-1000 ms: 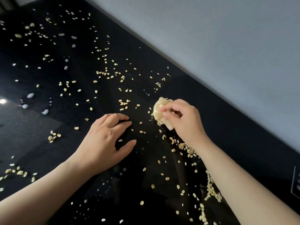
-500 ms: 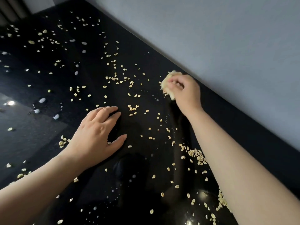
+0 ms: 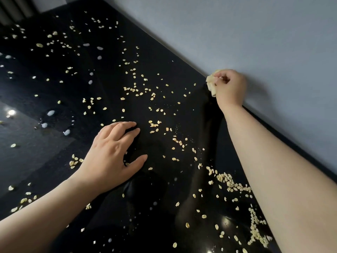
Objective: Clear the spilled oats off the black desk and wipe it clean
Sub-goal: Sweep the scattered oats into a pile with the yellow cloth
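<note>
Nearest to me, both forearms come in from the bottom edge and are cut off there. A thick trail of oats [image 3: 231,183] lies just beside my right forearm, which hides part of it, and thinner flakes are scattered across the glossy black desk [image 3: 160,189]. The shine throws dark reflections of my arms, so small flakes there are hard to pick out.

My left hand [image 3: 111,152] rests palm down on the desk, fingers loosely spread and holding nothing. There are flakes just beside the wrist and under the thumb gap. Beyond it, in the middle of the desk, the oats are loosely strewn with bare black gaps between them.

On the left are some pale, rounded blobs [image 3: 51,113]; I cannot tell whether they are droplets or something solid.

Farther on, my right hand [image 3: 229,88] is at the desk's back edge, right where it meets the grey wall [image 3: 237,33]. Its fingers are curled round a pale crumpled wad [image 3: 211,83]; most of it is hidden in the grip, and I cannot tell cloth from paper.

At the far left corner a ribbed grey shape [image 3: 14,10] is cut off by the frame.
</note>
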### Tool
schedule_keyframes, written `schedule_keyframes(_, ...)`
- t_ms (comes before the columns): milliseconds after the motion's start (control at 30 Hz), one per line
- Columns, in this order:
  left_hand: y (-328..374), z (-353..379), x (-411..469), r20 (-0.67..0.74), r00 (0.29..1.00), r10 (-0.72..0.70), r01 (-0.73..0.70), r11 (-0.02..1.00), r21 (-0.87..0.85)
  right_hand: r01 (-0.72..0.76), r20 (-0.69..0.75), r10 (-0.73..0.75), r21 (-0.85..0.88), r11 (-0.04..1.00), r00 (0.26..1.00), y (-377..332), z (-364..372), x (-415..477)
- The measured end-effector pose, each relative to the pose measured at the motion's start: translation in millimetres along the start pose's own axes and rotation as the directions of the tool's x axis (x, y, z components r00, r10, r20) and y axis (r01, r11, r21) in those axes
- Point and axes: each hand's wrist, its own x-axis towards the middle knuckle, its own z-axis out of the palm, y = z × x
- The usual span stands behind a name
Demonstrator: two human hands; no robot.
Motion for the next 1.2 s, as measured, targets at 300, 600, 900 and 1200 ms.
schedule_keyframes(300, -6.5, 2.8, 1.3, 0.020, 1.000, 0.011, -0.010, 1.000, -0.006, 0.188, 0.318, -0.201, 0.069, 0.980, 0.927, -17.8, 39.5, -40.7)
schedule_keyframes(600, -11.0, 1.3, -0.7, 0.052, 0.998, -0.036, 0.036, 0.999, -0.012, 0.022, 0.458, -0.144, 0.262, 0.965, 0.877, -25.1, -11.8, -141.3)
schedule_keyframes(900, -3.4, -10.7, 3.1, 0.030, 0.998, -0.055, 0.054, 0.997, 0.046, -0.023, 0.129, 0.014, 0.066, 0.998, 0.992, -16.3, -2.6, -46.4)
schedule_keyframes(1200, 4.5, -5.8, -5.1, 0.019, 0.994, -0.106, 0.105, 0.993, 0.049, 0.137, 0.427, -0.226, 0.229, 0.964, 0.876, -15.3, -4.5, -173.0)
